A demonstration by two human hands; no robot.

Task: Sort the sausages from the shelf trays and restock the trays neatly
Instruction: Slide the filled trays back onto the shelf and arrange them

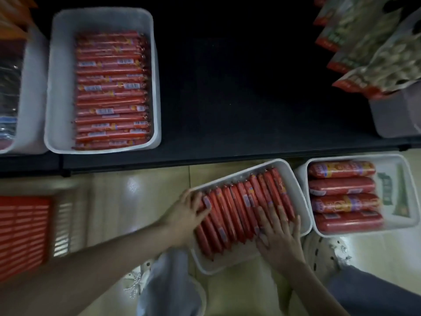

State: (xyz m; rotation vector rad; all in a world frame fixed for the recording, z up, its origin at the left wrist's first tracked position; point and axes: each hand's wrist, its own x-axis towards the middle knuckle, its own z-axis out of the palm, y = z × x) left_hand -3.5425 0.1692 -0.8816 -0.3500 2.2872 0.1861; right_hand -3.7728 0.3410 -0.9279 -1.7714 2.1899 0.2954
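Observation:
A white tray (305, 215) lies tilted on the floor in front of me, filled with a row of thin red sausages (237, 208). My left hand (186, 213) presses with straight fingers against the left end of that row. My right hand (278, 233) lies flat on the sausages near the tray's right front. On the black shelf (250, 92) stands another white tray (57, 87) stacked with thin red sausages (111, 90). To the right on the floor a third white tray (410, 179) holds several thick red sausages (344, 197).
Snack bags (373, 49) stand in a box at the shelf's back right. A further white tray (34, 92) sits at the shelf's far left. A red box (22, 233) lies on the tiled floor at left. My white shoes (325, 252) are below the trays.

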